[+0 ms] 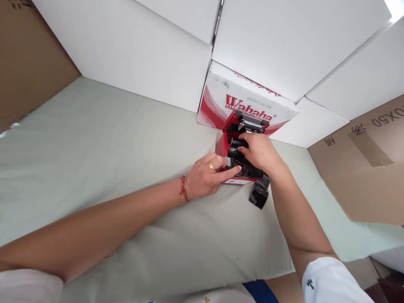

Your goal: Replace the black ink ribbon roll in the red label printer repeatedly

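Observation:
A small red machine (pixel 221 148), which looks like a label printer, stands with its lid (pixel 251 122) raised and a metal roller showing under it. Inside are a black roll (pixel 235 147) and wrinkled, shiny black film (pixel 246 168). My right hand (pixel 258 150) reaches in from the right, its thumb and fingers closed about the roll; the fingertips are partly hidden. At the near left corner, my left hand (pixel 206 174) grips the machine's edge beside a grey part, with its index finger stretched across the film. Another piece of shiny black film (pixel 259 192) lies on the cloth to the right.
Right behind the machine stands a white and red carton (pixel 217 99) with "Wahaba"-like lettering. White panels (pixel 151 46) rise behind it. Brown cardboard boxes flank the surface, one at left (pixel 31 59) and one at right (pixel 366 168). Pale green cloth (pixel 126 139) covers the surface.

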`<state>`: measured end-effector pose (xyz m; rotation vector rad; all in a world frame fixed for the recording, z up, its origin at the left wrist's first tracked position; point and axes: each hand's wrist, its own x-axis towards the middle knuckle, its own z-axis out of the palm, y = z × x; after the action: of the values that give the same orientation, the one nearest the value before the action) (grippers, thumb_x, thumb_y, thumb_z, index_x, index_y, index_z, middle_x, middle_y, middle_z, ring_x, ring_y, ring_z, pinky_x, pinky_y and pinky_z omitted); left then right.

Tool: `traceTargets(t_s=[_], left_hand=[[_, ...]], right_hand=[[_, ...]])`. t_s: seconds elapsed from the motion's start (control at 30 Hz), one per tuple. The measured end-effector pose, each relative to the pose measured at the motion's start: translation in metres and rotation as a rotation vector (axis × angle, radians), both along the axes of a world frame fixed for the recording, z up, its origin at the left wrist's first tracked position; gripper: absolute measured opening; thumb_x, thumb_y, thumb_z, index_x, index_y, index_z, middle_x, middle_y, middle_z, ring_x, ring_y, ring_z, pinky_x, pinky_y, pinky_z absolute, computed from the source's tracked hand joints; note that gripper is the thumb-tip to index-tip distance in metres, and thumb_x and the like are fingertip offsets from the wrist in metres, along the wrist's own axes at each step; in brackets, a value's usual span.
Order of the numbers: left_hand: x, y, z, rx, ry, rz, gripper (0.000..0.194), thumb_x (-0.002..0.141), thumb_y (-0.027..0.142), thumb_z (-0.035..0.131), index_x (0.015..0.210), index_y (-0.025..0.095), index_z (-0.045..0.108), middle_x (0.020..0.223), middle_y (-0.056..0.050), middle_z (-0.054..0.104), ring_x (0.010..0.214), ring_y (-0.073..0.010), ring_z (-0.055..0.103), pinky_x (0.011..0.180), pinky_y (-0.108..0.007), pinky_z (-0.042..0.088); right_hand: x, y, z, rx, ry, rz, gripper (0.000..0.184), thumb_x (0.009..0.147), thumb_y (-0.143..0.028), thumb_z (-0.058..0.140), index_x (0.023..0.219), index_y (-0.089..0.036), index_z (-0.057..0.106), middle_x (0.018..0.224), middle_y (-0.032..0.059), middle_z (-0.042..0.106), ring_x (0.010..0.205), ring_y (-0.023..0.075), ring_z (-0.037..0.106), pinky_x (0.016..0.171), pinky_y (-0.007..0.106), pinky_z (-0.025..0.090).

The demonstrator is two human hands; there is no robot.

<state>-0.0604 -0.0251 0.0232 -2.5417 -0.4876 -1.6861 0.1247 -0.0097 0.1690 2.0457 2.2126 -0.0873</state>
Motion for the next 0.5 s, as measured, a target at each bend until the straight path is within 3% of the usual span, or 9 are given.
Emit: traceTargets(t_s=[0.2, 0.3, 0.4, 0.5], left_hand=[[-0.001, 0.0, -0.003, 0.022, -0.027, 0.047, 0.047, 0.097, 0.0, 0.058, 0.132, 0.028, 0.073, 0.105, -0.004, 0.071, 0.089, -0.016, 0.063, 0.085, -0.03, 0.057], [-0.002, 0.001, -0.006, 0.021, -0.015, 0.044, 0.055, 0.096, -0.001, 0.059, 0.139, 0.031, 0.073, 0.115, -0.006, 0.074, 0.108, -0.0197, 0.068, 0.094, -0.034, 0.06], [-0.003, 0.004, -0.008, -0.005, -0.001, 0.019, 0.066, 0.096, -0.001, 0.059, 0.149, 0.036, 0.069, 0.123, -0.007, 0.075, 0.126, -0.0233, 0.067, 0.103, -0.04, 0.062], [-0.002, 0.005, -0.009, 0.013, -0.009, 0.002, 0.065, 0.095, -0.003, 0.057, 0.146, 0.036, 0.07, 0.123, -0.007, 0.074, 0.132, -0.0235, 0.065, 0.105, -0.041, 0.065]], right_hand=[[0.011, 0.005, -0.02, 0.043, 0.104, -0.016, 0.045, 0.104, -0.021, 0.064, 0.148, -0.02, 0.073, 0.147, 0.016, 0.079, 0.132, 0.0362, 0.075, 0.108, 0.045, 0.056], [0.017, -0.004, -0.02, 0.099, 0.281, 0.005, 0.041, 0.105, -0.026, 0.065, 0.144, -0.021, 0.076, 0.137, 0.0115, 0.083, 0.118, 0.0297, 0.08, 0.103, 0.042, 0.06], [0.025, -0.018, -0.011, 0.326, 0.546, 0.053, 0.028, 0.107, -0.034, 0.064, 0.121, -0.022, 0.084, 0.113, 0.0072, 0.088, 0.099, 0.0256, 0.081, 0.094, 0.04, 0.063], [0.035, -0.026, 0.0, 0.685, 0.557, 0.093, 0.036, 0.113, -0.045, 0.055, 0.13, -0.026, 0.08, 0.132, 0.01, 0.083, 0.122, 0.0297, 0.077, 0.11, 0.049, 0.06]])
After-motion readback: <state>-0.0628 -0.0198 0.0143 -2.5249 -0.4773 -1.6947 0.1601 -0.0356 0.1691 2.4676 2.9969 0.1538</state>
